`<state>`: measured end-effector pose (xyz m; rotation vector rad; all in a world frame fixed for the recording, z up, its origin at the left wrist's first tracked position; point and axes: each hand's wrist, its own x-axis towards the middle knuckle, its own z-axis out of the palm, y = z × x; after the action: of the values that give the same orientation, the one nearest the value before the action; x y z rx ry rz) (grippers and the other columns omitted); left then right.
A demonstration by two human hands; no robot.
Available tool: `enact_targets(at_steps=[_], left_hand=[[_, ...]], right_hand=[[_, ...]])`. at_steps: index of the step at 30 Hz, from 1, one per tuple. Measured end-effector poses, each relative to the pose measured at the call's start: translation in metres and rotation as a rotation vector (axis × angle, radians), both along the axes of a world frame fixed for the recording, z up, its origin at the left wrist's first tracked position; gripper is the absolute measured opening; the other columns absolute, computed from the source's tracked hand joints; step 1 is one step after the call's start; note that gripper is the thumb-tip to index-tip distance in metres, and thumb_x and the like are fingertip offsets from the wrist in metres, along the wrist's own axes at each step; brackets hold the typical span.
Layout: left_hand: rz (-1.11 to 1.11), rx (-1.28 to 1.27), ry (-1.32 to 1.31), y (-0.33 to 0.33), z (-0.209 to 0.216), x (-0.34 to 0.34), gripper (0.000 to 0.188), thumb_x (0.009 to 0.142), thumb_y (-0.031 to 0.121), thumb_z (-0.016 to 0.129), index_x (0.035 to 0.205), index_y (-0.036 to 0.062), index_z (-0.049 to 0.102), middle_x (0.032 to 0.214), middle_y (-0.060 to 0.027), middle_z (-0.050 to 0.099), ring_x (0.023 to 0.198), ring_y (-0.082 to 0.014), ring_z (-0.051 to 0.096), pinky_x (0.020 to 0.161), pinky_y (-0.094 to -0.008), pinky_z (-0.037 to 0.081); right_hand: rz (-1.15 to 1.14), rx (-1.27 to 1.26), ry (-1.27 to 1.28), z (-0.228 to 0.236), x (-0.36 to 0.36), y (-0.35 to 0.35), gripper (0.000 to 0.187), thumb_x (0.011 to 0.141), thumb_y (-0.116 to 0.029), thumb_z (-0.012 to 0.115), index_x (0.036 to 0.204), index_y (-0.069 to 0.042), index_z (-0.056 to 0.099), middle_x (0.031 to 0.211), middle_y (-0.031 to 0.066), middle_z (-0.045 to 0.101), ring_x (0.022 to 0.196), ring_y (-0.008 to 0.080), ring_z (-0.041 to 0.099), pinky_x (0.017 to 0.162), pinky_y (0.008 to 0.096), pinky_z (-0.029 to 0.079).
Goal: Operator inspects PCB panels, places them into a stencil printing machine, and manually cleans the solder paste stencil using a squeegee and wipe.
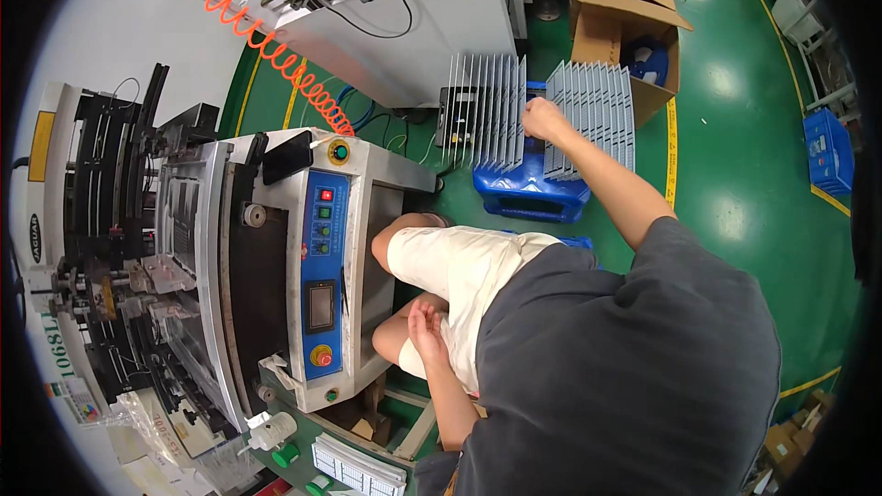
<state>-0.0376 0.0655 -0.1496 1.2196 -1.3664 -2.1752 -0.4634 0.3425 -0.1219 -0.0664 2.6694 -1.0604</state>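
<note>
My right hand [544, 119] reaches out over two grey slotted racks. Its fingers are closed beside the inner edge of the left rack [501, 115]; whatever they grip, if anything, is hidden. The right rack [593, 119], with thin upright dividers, lies just under my wrist. Both racks rest on a blue plastic stool [533, 193]. Between the left rack's dividers a dark base or board shows. My left hand [425, 331] rests by my lap, palm turned up, fingers loosely bent and apart, with nothing in it.
A machine with a blue control panel [326, 303] stands before my knees, a black phone [288, 157] on its top. An orange coiled hose [248, 32] hangs above it. Open cardboard boxes [602, 32] stand past the racks. A white bottle [273, 432] and stacked papers [358, 468] lie nearby.
</note>
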Motion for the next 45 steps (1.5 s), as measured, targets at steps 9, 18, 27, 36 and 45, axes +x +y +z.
enact_targets(at_steps=[9,18,27,36,45], left_hand=[[0.007,0.059,-0.017,-0.001,0.006,-0.01,0.038,0.099,0.028,0.051,0.131,0.006,0.05,0.115,-0.0055,0.058,0.102,-0.0137,0.056,0.09,-0.028,0.046],[0.054,0.039,-0.081,-0.022,-0.02,-0.007,0.03,0.099,0.02,0.052,0.124,0.0036,0.055,0.113,-0.0053,0.063,0.096,-0.0118,0.059,0.084,-0.0254,0.049],[0.224,-0.905,-0.445,-0.068,0.141,0.118,0.028,0.092,0.009,0.058,0.119,0.0024,0.06,0.111,-0.0149,0.066,0.103,-0.0206,0.063,0.089,-0.0306,0.048],[0.686,-1.329,-1.173,-0.055,0.228,0.26,0.037,0.092,0.015,0.058,0.124,-0.0027,0.055,0.124,-0.0231,0.058,0.115,-0.0358,0.055,0.098,-0.0385,0.044],[0.554,-1.312,-1.545,-0.042,0.195,0.262,0.039,0.092,0.017,0.058,0.123,-0.0059,0.054,0.125,-0.0265,0.056,0.117,-0.0356,0.055,0.098,-0.0393,0.045]], right_hand=[[-0.011,-0.123,-0.009,0.022,0.0,0.015,0.038,0.092,-0.031,0.049,0.08,0.001,0.065,0.067,0.0126,0.067,0.068,0.0268,0.066,0.07,0.0377,0.051],[0.401,-0.646,-0.166,0.102,0.124,-0.086,0.032,0.095,-0.016,0.055,0.122,-0.001,0.058,0.074,0.0005,0.061,0.064,0.005,0.055,0.053,0.0221,0.044],[1.313,-0.448,-0.567,0.082,0.275,-0.184,0.031,0.09,-0.005,0.057,0.12,-0.003,0.06,0.079,0.0048,0.065,0.068,0.0104,0.06,0.064,0.0244,0.049],[1.681,-0.327,-0.481,0.092,0.299,-0.231,0.04,0.091,-0.008,0.057,0.131,-0.007,0.053,0.111,0.0116,0.065,0.095,0.0207,0.063,0.08,0.0303,0.051],[1.766,-0.292,-0.361,0.076,0.31,-0.236,0.036,0.09,-0.011,0.058,0.124,-0.003,0.054,0.106,0.0171,0.064,0.088,0.0286,0.065,0.077,0.0346,0.052]])
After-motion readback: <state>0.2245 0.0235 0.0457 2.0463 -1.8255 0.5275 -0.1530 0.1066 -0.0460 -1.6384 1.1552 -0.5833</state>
